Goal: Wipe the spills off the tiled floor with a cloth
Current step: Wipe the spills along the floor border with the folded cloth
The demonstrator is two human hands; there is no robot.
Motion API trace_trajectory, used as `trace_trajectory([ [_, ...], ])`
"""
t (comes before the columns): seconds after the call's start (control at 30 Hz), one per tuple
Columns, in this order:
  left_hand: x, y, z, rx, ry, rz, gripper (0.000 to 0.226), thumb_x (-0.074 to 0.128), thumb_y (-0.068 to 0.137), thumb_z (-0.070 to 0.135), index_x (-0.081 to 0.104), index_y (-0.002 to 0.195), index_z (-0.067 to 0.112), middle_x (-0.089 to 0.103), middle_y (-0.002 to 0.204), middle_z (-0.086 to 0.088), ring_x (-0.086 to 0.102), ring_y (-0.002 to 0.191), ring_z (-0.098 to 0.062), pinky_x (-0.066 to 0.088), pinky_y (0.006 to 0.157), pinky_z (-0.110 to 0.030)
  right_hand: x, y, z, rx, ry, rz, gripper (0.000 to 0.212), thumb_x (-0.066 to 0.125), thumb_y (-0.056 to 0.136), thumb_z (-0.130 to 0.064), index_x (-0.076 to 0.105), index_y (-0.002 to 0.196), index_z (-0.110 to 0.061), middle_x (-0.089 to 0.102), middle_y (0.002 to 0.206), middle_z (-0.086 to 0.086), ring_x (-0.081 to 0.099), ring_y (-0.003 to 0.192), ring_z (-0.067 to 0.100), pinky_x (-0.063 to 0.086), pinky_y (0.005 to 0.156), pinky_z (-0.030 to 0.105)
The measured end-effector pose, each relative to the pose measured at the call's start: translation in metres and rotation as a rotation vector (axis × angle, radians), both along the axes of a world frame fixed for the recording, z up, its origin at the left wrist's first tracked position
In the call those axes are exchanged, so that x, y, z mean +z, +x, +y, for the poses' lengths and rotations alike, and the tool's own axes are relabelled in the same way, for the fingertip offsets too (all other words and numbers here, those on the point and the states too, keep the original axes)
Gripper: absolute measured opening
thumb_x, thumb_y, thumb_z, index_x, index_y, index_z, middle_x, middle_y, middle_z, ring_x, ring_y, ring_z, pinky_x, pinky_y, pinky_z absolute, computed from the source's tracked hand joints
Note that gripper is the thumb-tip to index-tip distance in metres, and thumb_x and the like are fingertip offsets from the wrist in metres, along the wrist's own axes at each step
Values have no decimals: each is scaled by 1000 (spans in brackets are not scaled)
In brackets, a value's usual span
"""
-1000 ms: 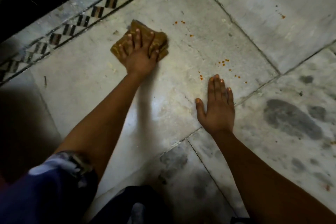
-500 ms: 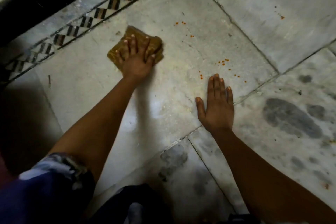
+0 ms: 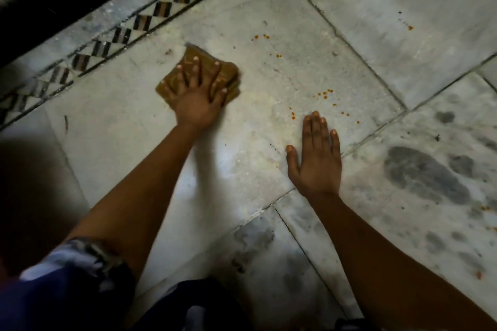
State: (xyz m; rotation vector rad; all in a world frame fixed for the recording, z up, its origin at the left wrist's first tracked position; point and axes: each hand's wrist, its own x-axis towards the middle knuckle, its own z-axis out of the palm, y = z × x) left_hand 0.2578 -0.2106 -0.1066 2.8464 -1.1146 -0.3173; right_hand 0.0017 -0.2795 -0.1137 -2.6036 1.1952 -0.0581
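We are pressing the left hand (image 3: 197,94), fingers spread flat, onto the folded brown cloth (image 3: 200,76), which is lying on the tiled floor (image 3: 282,80) near its patterned border strip (image 3: 150,19), so the grip is apart and loading the whole pad. We are planting the right hand (image 3: 317,158) open-palmed beside a tile joint, probably for support, just short of the orange spills (image 3: 324,94) that are awaiting wiping.

Tiled floor (image 3: 269,142) bears cloth (image 3: 228,72) and orange spills (image 3: 324,94).
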Motion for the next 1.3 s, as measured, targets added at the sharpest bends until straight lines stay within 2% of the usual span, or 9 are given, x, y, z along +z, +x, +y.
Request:
trace_trajectory([
  [0.1, -2, -32, -12, -185, -7, -34, 59, 29, 91, 59, 14, 145, 42, 6, 158, -2, 0, 143, -36, -9, 107, -60, 1, 1, 0, -4, 7, -24, 67, 32, 92, -41, 17, 149, -8, 15, 157, 10, 13, 145, 21, 6, 118, 37],
  [0.27, 0, -44, 51, -502, -27, -62, 60, 26, 86, 62, 19, 143, 44, 16, 157, 0, 10, 144, -29, -2, 110, -57, 1, 0, -1, 1, 22, -43, 67, 33, 92, -40, 16, 149, -9, 15, 157, 10, 12, 145, 21, 4, 118, 35],
  [0.37, 1, -18, 63, -339, 12, -35, 63, 24, 84, 64, 21, 143, 43, 13, 157, 0, 7, 144, -29, -3, 110, -56, 1, -2, -1, 7, 40, -53, 65, 31, 94, -40, 17, 149, -9, 14, 157, 9, 11, 145, 20, 4, 119, 36],
  [0.53, 4, -12, -15, -35, -4, 66, 58, 31, 92, 60, 15, 145, 42, -3, 158, -1, -7, 143, -33, -10, 107, -60, 5, -12, -7, 85, 64, -62, 62, 27, 95, -40, 17, 148, -11, 13, 157, 7, 9, 146, 19, 2, 118, 34],
  [0.63, 3, -40, -34, -149, -24, 61, 59, 31, 93, 57, 13, 146, 40, -1, 158, -2, -6, 143, -34, -11, 108, -58, 10, -23, -24, 54, 22, -57, 62, 27, 94, -40, 18, 148, -10, 13, 157, 9, 10, 145, 20, 2, 118, 34],
  [0.8, 2, -55, 27, -403, -18, -6, 62, 18, 84, 63, 20, 143, 43, 12, 158, 0, 5, 144, -29, -5, 111, -53, 14, -27, -64, -64, -25, -32, 65, 23, 93, -42, 14, 149, -10, 9, 158, 10, 6, 146, 21, -3, 117, 34],
  [0.93, 0, -16, 27, -202, -4, -14, 60, 26, 87, 60, 24, 144, 40, 11, 158, -2, 6, 143, -32, -3, 109, -57, 8, -26, -77, -92, -18, -7, 68, 20, 92, -46, 9, 149, -11, 5, 158, 10, 2, 146, 21, -3, 118, 35],
  [1.07, -2, 11, -43, 0, -64, 47, 53, 36, 94, 51, 24, 144, 38, 4, 158, -2, -3, 144, -34, -8, 108, -60, -1, -23, -79, -127, -19, -17, 68, 24, 93, -47, 13, 149, -11, 9, 158, 10, 6, 146, 22, -1, 117, 36],
  [1.3, 0, -22, -53, -157, -90, 7, 54, 34, 94, 52, 23, 144, 38, 10, 158, -2, 2, 144, -31, -7, 110, -56, -1, -19, -80, -143, -30, -28, 67, 34, 93, -44, 21, 148, -7, 18, 156, 13, 15, 145, 26, 6, 117, 40],
])
